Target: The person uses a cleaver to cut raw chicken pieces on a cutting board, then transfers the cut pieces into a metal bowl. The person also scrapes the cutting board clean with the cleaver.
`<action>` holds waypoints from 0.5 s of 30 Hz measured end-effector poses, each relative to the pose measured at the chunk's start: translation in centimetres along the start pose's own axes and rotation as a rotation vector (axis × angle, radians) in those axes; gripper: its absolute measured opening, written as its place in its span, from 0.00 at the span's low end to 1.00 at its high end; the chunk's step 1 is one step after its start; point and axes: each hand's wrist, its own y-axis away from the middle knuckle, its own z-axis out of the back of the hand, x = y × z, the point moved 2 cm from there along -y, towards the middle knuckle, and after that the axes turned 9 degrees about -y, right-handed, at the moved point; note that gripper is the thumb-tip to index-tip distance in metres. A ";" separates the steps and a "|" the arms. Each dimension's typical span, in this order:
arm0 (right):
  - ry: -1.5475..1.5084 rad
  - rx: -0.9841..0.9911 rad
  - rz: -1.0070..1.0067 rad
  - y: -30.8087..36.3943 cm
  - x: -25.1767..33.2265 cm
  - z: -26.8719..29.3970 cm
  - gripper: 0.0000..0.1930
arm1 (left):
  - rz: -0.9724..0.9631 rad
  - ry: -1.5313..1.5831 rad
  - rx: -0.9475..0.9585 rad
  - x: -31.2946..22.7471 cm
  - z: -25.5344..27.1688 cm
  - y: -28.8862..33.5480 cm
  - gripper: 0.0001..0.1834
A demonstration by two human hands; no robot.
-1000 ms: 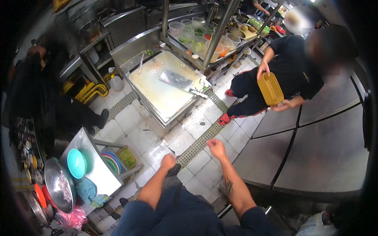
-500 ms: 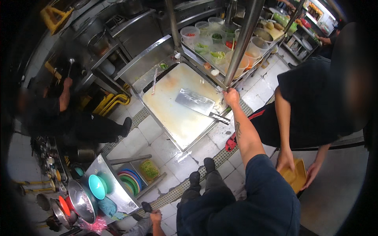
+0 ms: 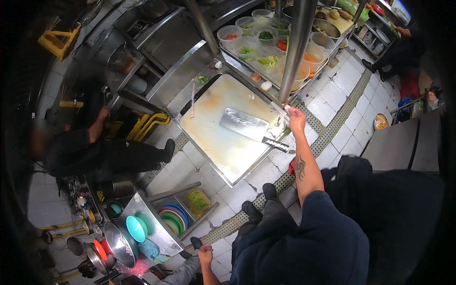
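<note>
My right hand (image 3: 296, 119) reaches to the right corner of the metal worktable, beside the steel post. Its fingers are pinched together at the table's edge; whatever lies between them is too small to make out. Near it, a cleaver (image 3: 244, 124) with a dark handle (image 3: 275, 144) lies flat on a stained white cutting board (image 3: 213, 147). Small pale pieces and green scraps lie near the board's right corner. Low in the view, my left hand (image 3: 205, 255) hangs away from the table, fingers curled closed, with nothing visible in it.
Several clear tubs of cut vegetables (image 3: 266, 35) stand behind the steel post (image 3: 295, 52). To the left a co-worker (image 3: 71, 147) holds a utensil. A metal stand (image 3: 164, 228) with bowls and colored plates is at lower left. Another person in dark clothes (image 3: 394, 209) is close on my right.
The view has shifted, so the table sits further right. The co-worker on my right has bent or moved lower, and the yellow container in their hands is out of sight. My right hand stays by the post.
</note>
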 end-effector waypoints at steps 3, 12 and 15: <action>-0.127 -0.022 -0.020 2.0 1.8 1.9 0.10 | -0.255 -0.083 -0.021 -8.0 -0.2 -0.2 0.15; 0.014 1.034 -0.179 35.7 15.9 -8.6 0.07 | -0.330 0.868 0.585 -30.9 -0.3 5.5 0.24; 0.244 1.256 0.500 46.0 17.3 -11.6 0.12 | -0.299 1.098 0.570 -27.7 -0.1 3.0 0.26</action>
